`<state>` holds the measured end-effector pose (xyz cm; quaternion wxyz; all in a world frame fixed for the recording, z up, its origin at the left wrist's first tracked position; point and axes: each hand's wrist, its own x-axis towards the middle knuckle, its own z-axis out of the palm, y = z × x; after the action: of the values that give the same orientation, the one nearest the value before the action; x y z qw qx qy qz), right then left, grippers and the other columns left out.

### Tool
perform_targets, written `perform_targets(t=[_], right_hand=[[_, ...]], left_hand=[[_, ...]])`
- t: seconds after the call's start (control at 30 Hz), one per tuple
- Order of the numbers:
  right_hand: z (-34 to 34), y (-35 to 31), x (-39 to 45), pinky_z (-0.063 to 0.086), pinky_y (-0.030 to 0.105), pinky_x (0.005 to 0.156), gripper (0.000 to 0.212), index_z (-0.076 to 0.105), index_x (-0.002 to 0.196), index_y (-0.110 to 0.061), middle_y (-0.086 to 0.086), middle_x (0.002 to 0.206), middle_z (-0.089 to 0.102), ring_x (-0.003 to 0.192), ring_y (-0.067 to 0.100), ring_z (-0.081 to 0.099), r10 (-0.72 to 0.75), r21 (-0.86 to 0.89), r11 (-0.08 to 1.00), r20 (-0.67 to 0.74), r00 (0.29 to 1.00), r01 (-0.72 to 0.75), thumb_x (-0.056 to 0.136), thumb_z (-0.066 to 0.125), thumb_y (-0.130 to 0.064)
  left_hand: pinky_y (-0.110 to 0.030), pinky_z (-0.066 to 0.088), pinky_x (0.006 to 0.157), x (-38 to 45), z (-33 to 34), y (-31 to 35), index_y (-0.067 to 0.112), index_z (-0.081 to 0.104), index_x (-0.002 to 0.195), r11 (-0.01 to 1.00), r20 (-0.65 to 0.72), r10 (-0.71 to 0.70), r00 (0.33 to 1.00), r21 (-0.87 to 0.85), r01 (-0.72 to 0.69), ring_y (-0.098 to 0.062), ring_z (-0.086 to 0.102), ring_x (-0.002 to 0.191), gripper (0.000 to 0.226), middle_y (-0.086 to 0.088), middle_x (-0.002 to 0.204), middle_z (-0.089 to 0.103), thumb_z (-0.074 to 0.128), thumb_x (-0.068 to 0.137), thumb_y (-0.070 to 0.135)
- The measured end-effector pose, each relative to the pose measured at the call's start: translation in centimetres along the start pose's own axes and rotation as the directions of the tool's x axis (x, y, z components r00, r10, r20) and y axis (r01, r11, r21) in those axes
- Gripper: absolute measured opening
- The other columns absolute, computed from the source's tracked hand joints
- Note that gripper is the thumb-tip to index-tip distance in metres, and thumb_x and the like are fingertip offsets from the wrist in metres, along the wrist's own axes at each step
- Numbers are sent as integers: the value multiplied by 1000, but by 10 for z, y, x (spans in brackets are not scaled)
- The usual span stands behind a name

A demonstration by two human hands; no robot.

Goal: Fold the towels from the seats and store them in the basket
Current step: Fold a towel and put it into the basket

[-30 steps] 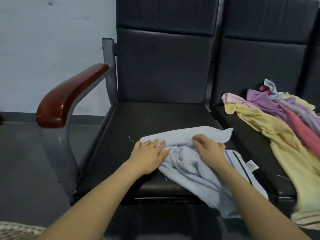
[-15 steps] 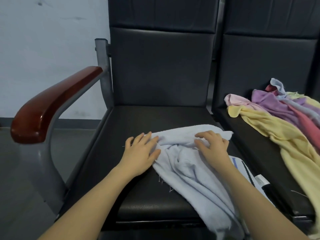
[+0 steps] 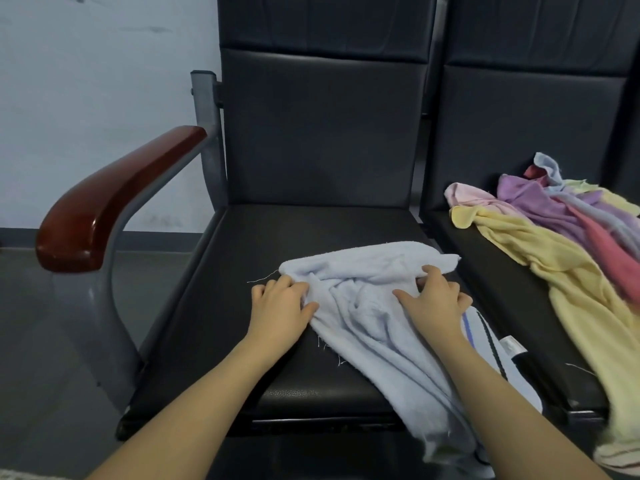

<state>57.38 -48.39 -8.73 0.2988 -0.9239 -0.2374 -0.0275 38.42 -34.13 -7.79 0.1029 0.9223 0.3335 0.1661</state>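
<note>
A pale blue towel (image 3: 367, 306) lies crumpled on the front of the left black seat (image 3: 294, 233), and its lower end hangs over the seat's front edge. My left hand (image 3: 278, 308) grips the towel's left edge with curled fingers and the thumb on the cloth. My right hand (image 3: 433, 299) pinches a fold near the towel's upper right corner between thumb and fingers. A heap of several towels lies on the right seat: yellow (image 3: 554, 271), purple (image 3: 526, 199), pink (image 3: 464, 195).
A red-brown wooden armrest (image 3: 114, 202) on a grey metal frame stands left of the seat. Both black backrests rise behind the seats. A woven rim (image 3: 14, 474) shows at the bottom left corner on the grey floor. The yellow towel hangs over the right seat's front.
Both hands went from lying flat on the blue towel to curling onto it. They moved apart and the towel's upper edge is stretched wider. The view came closer.
</note>
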Motion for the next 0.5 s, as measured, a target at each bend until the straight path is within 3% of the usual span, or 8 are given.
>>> perform_targets(t=[0.13,0.23,0.33,0.4,0.5], right_hand=[[-2,-5,-2,17,31,87,40,49,126,-19,1,113,62,109,23,47,1,27,1000,19,1000,-1,89,61,-23],[-8,-11,-4,15,24,80,30,55,120,-22,-4,94,60,98,20,47,-37,205,978,11,999,34,91,54,-13],[-26,-22,-8,22,18,82,23,63,113,-18,-5,92,61,98,17,55,-150,353,921,-72,986,166,92,56,-10],[-43,-34,-15,36,9,77,16,68,103,-14,0,98,65,90,8,58,-224,457,848,-152,963,270,91,59,-7],[-64,-50,-30,39,5,73,13,71,90,-11,2,92,66,82,4,58,-349,456,768,-293,890,451,88,63,-1]], left_hand=[[-22,18,86,0,-4,4,18,62,118,988,-91,12,996,-149,-26,-16,51,106,27,5,114,54,55,93,23],[-22,25,90,3,-12,8,13,57,129,951,-136,-35,990,-310,-9,-22,54,102,37,-2,116,55,56,92,13],[-23,40,87,6,-25,9,9,56,131,892,-199,-94,975,-451,-6,-19,55,94,40,-1,107,54,57,90,6],[-12,37,80,8,-38,9,10,55,132,850,-239,-135,962,-527,-11,-9,51,90,41,4,105,51,57,91,5],[-6,39,74,10,-59,12,14,53,134,798,-289,-171,942,-601,-40,0,49,89,40,9,109,49,55,94,7]])
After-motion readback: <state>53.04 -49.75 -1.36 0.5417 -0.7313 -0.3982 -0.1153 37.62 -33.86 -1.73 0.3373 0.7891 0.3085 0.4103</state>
